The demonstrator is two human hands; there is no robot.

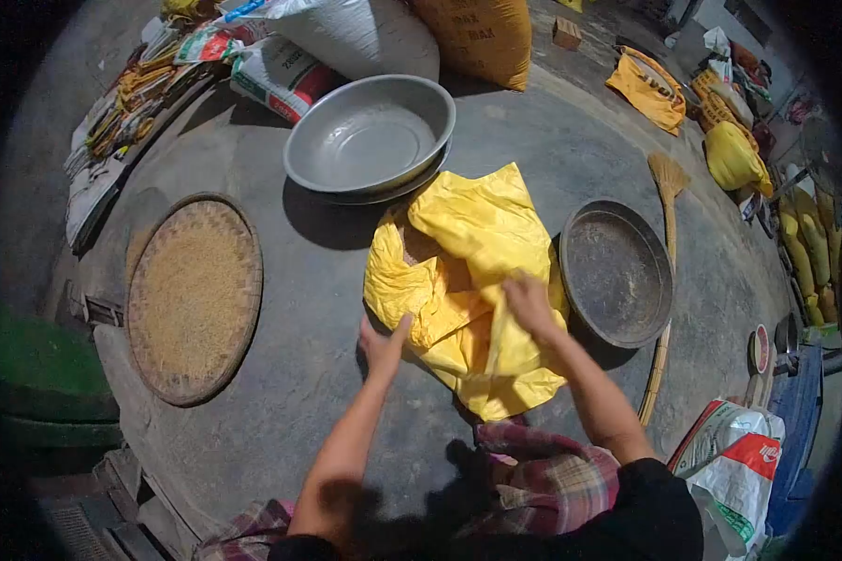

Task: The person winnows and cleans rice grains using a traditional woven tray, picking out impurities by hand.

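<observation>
A crumpled yellow sack (482,234) lies on the floor in front of me, its mouth partly open, with something brownish showing inside. My right hand (530,306) is closed on a fold of the sack's upper layer. At the sack's lower left edge, my left hand (381,352) holds its side, thumb on the yellow material and fingers around the outside. Part of the left fingers is hidden. Close to the sack's right side stands a dark round pan (617,271). Just behind it are stacked grey metal basins (374,140).
A round woven tray (255,271) of grain (192,299) lies at left. A straw broom (669,187) lies beyond the dark pan. Full white (355,37) and orange (477,42) sacks stand behind the basins. A printed white sack (734,458) is at lower right.
</observation>
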